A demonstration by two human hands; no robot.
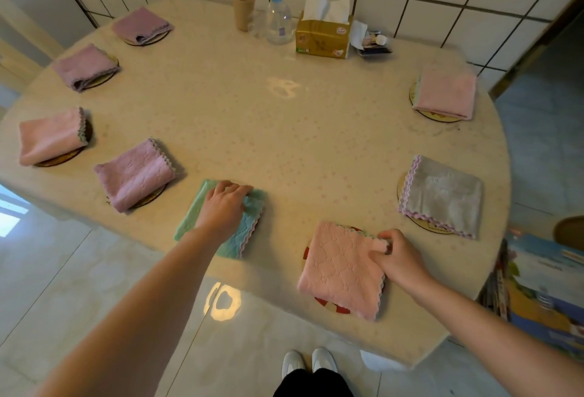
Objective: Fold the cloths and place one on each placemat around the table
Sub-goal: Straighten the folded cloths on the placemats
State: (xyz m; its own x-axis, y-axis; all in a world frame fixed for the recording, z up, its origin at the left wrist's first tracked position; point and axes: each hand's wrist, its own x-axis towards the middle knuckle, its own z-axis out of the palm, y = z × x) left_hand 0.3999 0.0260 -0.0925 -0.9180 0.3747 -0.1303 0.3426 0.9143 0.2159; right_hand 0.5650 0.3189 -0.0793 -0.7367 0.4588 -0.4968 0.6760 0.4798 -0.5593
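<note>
Several folded cloths lie around the oval table [284, 131], each on a round placemat. My left hand [222, 207] presses flat on a green folded cloth [243, 238] at the near edge, fingers curled over its far edge. My right hand [396, 256] pinches the right corner of a pink folded cloth [339, 267] that lies on a red and white placemat [331, 306]. To the right sits a grey cloth [442, 196]; farther back is a pink cloth [447, 93]. Purple and pink cloths [134, 172] line the left side.
At the table's far edge by the tiled wall stand a brown cup [243, 9], a pump bottle [278, 17], a tissue box [324, 33] and a small tray of odds [374, 44]. A colourful box [543, 286] stands on the floor at right.
</note>
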